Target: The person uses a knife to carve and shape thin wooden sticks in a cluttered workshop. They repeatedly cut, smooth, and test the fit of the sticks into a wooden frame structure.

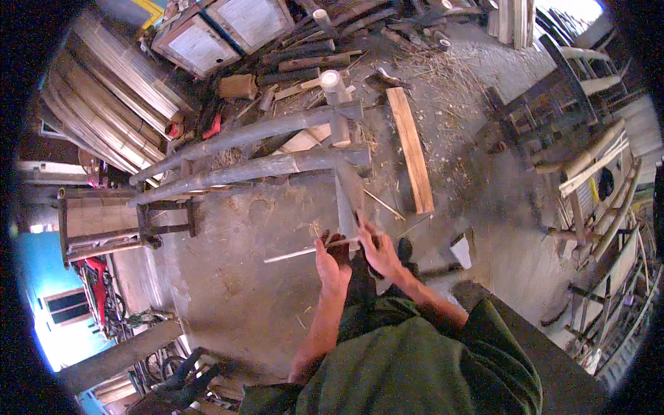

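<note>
A thin pale strip, apparently bamboo, crosses in front of my body. My left hand is closed round it, and the strip's longer end sticks out to the left. Close by on the right, my right hand is closed on a broad-bladed knife like a machete. Its blade points away from me, toward the end of a bamboo trestle. The strip's right end meets the fingers of my right hand; whether they also grip it, I cannot tell.
A wooden plank lies on the floor right of the trestle. Cut bamboo pieces and shavings are scattered beyond. Bamboo frames stand at the right, a low bamboo bench at the left. A white angular piece lies near my right side.
</note>
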`<state>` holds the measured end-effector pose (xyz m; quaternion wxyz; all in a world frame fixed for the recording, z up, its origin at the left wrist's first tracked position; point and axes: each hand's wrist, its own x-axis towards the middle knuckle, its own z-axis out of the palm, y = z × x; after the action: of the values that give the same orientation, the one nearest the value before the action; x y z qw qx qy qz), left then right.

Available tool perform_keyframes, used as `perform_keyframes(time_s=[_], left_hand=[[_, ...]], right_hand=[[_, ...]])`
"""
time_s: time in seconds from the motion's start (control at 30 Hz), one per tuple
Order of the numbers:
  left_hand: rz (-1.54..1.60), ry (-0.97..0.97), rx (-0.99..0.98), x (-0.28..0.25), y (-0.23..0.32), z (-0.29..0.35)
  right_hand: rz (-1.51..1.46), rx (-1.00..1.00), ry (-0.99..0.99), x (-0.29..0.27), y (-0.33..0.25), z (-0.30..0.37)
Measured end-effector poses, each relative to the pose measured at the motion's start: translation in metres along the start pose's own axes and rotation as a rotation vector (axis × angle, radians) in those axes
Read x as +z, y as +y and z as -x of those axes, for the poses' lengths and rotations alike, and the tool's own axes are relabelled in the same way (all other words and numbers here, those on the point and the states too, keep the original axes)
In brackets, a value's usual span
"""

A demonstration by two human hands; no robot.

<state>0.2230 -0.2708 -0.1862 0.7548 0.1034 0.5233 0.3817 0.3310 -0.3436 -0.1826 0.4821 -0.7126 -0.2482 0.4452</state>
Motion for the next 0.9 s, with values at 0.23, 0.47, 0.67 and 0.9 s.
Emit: perform_keyframes(time_s=[0.23, 0.47, 0.67, 0.9], left_hand=[[-1.438, -0.559, 0.979, 0.057, 0.039, 0.117], [-1.609, -0.673, 0.683, 0.045, 0.032, 0.092], [-0.517, -0.677, -0.126, 0.061, 0.046, 0.130], [-0.530, -0.685, -0.063, 0.070, 0.014, 0.135]], right_hand=[[0.057, -0.374, 0.015, -0.086, -0.029, 0.008], [-0.317, -0.266, 0.030, -0.111, -0.052, 0.038], [-0.042, -0.461, 0.275, -0.173, -0.100, 0.088], [0.399, -0.702, 0.486, -0.200, -0.089, 0.079]])
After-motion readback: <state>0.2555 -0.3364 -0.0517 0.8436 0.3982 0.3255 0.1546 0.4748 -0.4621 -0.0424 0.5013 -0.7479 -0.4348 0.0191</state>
